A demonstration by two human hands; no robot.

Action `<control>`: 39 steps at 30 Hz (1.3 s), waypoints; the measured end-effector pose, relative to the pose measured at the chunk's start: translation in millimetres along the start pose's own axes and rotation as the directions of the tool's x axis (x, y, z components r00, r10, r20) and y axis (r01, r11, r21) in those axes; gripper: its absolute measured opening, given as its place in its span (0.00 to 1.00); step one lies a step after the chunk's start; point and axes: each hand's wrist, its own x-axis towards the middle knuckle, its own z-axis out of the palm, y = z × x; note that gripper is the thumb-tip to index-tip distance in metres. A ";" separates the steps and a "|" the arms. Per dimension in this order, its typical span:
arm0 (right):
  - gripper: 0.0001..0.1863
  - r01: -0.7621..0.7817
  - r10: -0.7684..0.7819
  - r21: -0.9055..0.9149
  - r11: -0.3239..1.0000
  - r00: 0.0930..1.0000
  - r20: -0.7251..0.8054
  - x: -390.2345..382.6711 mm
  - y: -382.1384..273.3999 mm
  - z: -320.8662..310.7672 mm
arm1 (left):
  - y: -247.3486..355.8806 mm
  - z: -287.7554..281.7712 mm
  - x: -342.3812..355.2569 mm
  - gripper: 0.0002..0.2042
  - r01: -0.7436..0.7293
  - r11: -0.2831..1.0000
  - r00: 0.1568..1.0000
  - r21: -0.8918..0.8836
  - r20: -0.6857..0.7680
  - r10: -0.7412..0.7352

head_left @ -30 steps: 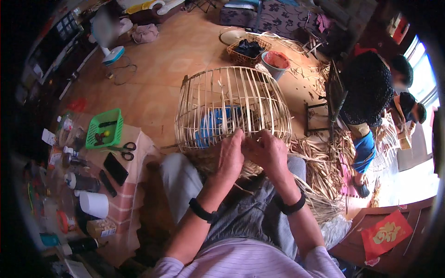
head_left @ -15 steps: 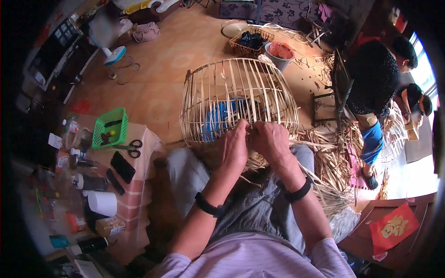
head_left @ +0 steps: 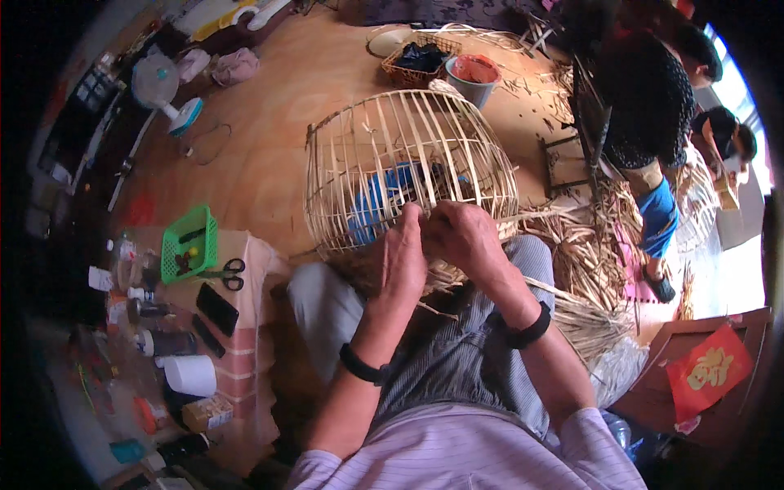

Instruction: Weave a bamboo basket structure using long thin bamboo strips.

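An open-work basket of pale bamboo strips [head_left: 441,149] lies on its side in front of my knees, with blue material showing through its slats. Both my hands meet at its near edge. My left hand [head_left: 403,255] is closed, thumb up, pinching at a bamboo strip there. Right beside it, my right hand [head_left: 467,238] is curled with knuckles up over the same spot. The fingertips are mostly hidden, so the exact grip is hard to see. Loose strips hang over my lap beneath the hands.
On my left, a cloth-covered table holds a green plastic basket [head_left: 211,245], scissors [head_left: 234,282], a black phone [head_left: 217,308] and a white cup [head_left: 191,376]. Loose bamboo strips [head_left: 584,278] pile up at right, near two people. A bucket [head_left: 474,79] stands beyond the basket.
The view has shifted slightly. My right hand has turned a little over the near edge, fingers curling closer to my left hand. Both hands stay at the basket.
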 end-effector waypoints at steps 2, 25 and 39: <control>0.14 0.004 -0.004 0.019 1.000 1.000 0.026 -2.4 -0.8 1.3 | -8.2 7.4 -6.3 0.20 -0.047 0.996 0.996 -0.073 -0.078 0.041; 0.16 0.299 -0.289 -0.368 0.881 0.954 0.085 -14.5 32.0 -46.6 | -5.7 -17.2 -9.0 0.08 -0.273 0.962 0.959 0.004 0.082 0.272; 0.15 0.210 -0.151 -0.362 0.908 0.971 0.185 -79.6 21.2 -47.3 | -8.6 -1.4 4.1 0.12 -0.058 0.968 0.997 -0.245 0.040 0.069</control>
